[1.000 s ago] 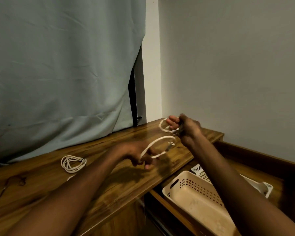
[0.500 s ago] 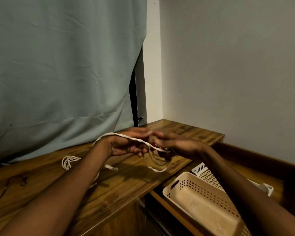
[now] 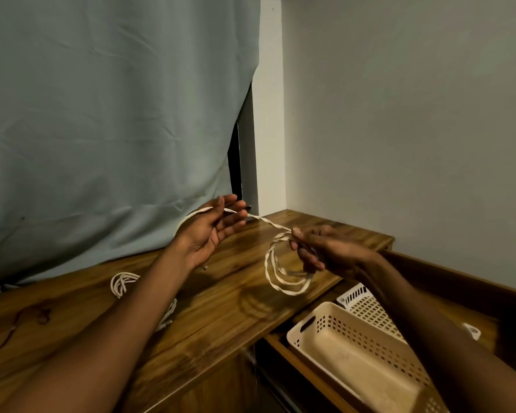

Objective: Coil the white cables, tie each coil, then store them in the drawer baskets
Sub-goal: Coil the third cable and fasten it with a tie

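- The cable (image 3: 283, 278) hangs as a small coil over the desk (image 3: 221, 308), at about three o'clock from my left hand (image 3: 206, 234), with its free run stretched up to ten o'clock.
- I'd keep that run taut and lay each new loop the same size as the last (slack twists it).
- My right hand (image 3: 319, 251) pinches the coil's top, fingers curled.
- My left hand is palm up, fingers loosely extended, the cable draped across them.
- The baskets (image 3: 355, 347) wait at five o'clock.
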